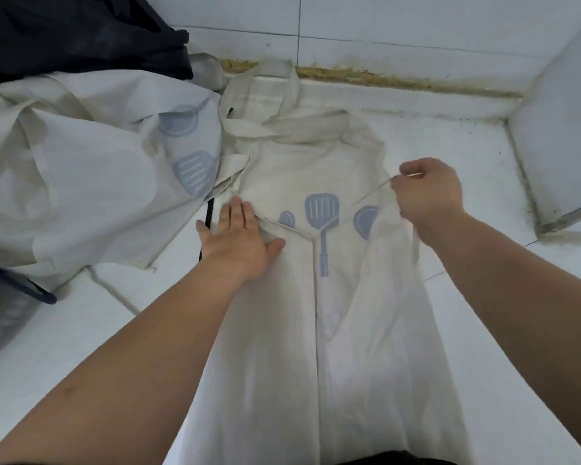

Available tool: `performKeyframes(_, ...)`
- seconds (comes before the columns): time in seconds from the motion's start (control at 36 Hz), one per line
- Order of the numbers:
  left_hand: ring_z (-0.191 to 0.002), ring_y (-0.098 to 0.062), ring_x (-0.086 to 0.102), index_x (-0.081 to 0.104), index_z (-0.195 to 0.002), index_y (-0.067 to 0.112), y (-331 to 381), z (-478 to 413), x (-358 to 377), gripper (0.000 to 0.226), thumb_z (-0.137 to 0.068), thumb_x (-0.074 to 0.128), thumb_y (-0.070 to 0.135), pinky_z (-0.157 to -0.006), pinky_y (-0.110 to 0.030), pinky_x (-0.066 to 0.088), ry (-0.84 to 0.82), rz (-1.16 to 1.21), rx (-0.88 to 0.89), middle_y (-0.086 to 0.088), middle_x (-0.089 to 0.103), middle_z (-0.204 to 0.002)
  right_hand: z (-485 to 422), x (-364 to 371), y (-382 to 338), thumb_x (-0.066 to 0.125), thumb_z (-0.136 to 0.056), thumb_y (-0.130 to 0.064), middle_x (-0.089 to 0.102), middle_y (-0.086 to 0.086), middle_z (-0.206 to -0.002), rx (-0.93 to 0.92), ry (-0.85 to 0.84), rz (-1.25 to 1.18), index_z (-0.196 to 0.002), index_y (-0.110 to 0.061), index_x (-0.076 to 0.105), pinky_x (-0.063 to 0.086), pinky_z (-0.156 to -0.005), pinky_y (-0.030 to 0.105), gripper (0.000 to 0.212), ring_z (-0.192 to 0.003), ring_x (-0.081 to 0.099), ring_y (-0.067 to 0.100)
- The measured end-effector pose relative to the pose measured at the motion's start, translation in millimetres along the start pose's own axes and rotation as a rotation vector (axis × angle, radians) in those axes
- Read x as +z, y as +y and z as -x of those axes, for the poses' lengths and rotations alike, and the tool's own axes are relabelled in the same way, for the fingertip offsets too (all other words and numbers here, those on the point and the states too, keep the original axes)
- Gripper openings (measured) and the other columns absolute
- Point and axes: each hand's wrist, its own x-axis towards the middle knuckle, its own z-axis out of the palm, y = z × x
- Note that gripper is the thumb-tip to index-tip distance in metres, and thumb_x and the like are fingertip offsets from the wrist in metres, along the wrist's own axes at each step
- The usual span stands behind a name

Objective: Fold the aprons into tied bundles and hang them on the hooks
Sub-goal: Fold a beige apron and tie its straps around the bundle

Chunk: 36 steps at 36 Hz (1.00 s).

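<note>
Left hand (240,238): fingers (239,213) straight and together, thumb spread to the right, palm flat. It presses on the folded-in left edge of the apron (366,330), centre of frame.

Right hand (428,193), right of centre: fingers curled inward, pinching a thin tie string (371,194). The string runs taut down-left from the fingertips to the apron's right edge. Another length of tie hangs below the wrist along that edge.

The apron is cream with a blue spatula print (322,209). It lies flat on the white counter (483,156), running from the centre to the bottom edge of the frame. Both long sides are folded inward and meet along a centre line. Its neck strap (272,92) lies looped at top centre, against the base of the tiled wall (383,25).

A second apron (91,169) with the same print lies crumpled at centre left, touching the first. Dark cloth (74,31) is heaped at upper left, overlapping it.
</note>
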Motion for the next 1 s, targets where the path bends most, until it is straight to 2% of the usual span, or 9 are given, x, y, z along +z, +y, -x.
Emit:
performKeyframes(0.06, -0.147, -0.021, -0.014, -0.011, -0.151, 0.009, 5, 2, -2, 0.084, -0.096, 0.025, 0.061, -0.115, -0.057, 0.003, 0.014, 0.024, -0.013, -0.007, -0.018, -0.159, -7, -19, -1, 0.05, -0.09, -0.015, 0.054, 0.003, -0.128, 0.049, 0.264, -0.003, -0.132, -0.019, 0.046, 0.042, -0.1, 0.037, 0.042, -0.116, 0.053, 0.023)
performKeyframes(0.11, -0.148, -0.026, -0.003, 0.0, -0.152, 0.009, 12, 6, -4, 0.081, -0.096, 0.034, 0.056, -0.114, -0.054, 0.009, 0.083, 0.053, -0.008, -0.011, -0.009, -0.16, -7, -34, 0, 0.049, -0.091, -0.015, 0.036, 0.003, -0.144, 0.004, 0.394, 0.161, -0.142, -0.021, 0.032, 0.032, -0.107, 0.038, 0.054, -0.13, 0.038, 0.024)
performKeyframes(0.25, -0.107, -0.03, 0.053, 0.062, -0.115, 0.012, 35, 19, -6, 0.029, -0.089, 0.057, 0.026, -0.087, -0.031, 0.039, 0.347, 0.418, 0.203, -0.013, 0.051, -0.119, 8, -29, 13, 0.05, -0.088, -0.009, 0.058, 0.008, -0.124, -0.297, 0.086, 0.242, -0.123, -0.012, 0.056, 0.031, -0.093, 0.022, 0.036, -0.116, 0.051, 0.025)
performKeyframes(0.36, -0.094, -0.025, 0.063, 0.07, -0.098, 0.01, 60, 36, -4, 0.018, -0.092, 0.054, 0.018, -0.083, -0.03, 0.045, 0.054, 0.591, 0.363, -0.008, 0.069, -0.099, 23, -12, 22, 0.058, -0.088, -0.02, 0.065, 0.007, -0.108, -0.241, -0.328, 0.397, -0.105, -0.012, 0.066, 0.038, -0.078, 0.024, 0.02, -0.105, 0.059, 0.026)
performKeyframes(0.5, -0.068, -0.017, 0.064, 0.062, -0.107, 0.002, 86, 47, 6, 0.019, -0.096, 0.047, 0.008, -0.059, -0.023, 0.053, -0.373, 1.017, 0.303, -0.012, 0.067, -0.086, 42, -11, 39, 0.07, -0.08, -0.044, 0.047, 0.002, -0.104, 0.067, -0.553, 0.338, -0.113, -0.016, 0.043, 0.054, -0.085, 0.04, 0.05, -0.099, 0.057, 0.025)
performKeyframes(0.64, -0.049, -0.002, 0.056, 0.061, -0.114, 0.003, 100, 50, 13, 0.024, -0.096, 0.045, 0.0, -0.041, -0.014, 0.037, -0.609, 1.276, 0.232, -0.003, 0.062, -0.081, 37, -19, 55, 0.058, -0.085, -0.003, 0.062, 0.02, -0.1, 0.124, -0.506, 0.116, -0.083, -0.013, 0.054, 0.054, -0.084, 0.049, 0.011, -0.092, 0.064, 0.033)
performKeyframes(0.83, -0.058, -0.003, 0.043, 0.061, -0.122, 0.017, 108, 51, 15, 0.026, -0.098, 0.051, 0.017, -0.049, -0.014, 0.035, -0.574, 1.252, 0.3, 0.004, 0.056, -0.085, 32, -28, 67, 0.05, -0.09, -0.001, 0.065, 0.023, -0.106, 0.202, -0.553, -0.127, -0.096, -0.008, 0.059, 0.051, -0.091, 0.053, 0.013, -0.099, 0.065, 0.037)
performKeyframes(0.94, -0.099, -0.014, 0.061, 0.055, -0.125, 0.013, 116, 52, 15, 0.028, -0.096, 0.053, 0.012, -0.087, -0.025, 0.052, -0.567, 1.407, 0.279, -0.002, 0.063, -0.112, 33, -28, 72, 0.047, -0.09, 0.0, 0.065, 0.02, -0.108, 0.215, -0.519, -0.218, -0.111, -0.005, 0.056, 0.052, -0.092, 0.05, 0.023, -0.1, 0.064, 0.036)
performKeyframes(1.0, -0.097, -0.018, 0.063, 0.053, -0.119, 0.011, 119, 55, 12, 0.024, -0.096, 0.051, 0.004, -0.088, -0.029, 0.054, -0.573, 1.583, 0.244, -0.006, 0.062, -0.113, 33, -30, 74, 0.044, -0.091, 0.002, 0.065, 0.019, -0.106, 0.217, -0.512, -0.289, -0.107, -0.007, 0.055, 0.054, -0.087, 0.044, 0.021, -0.095, 0.065, 0.032)
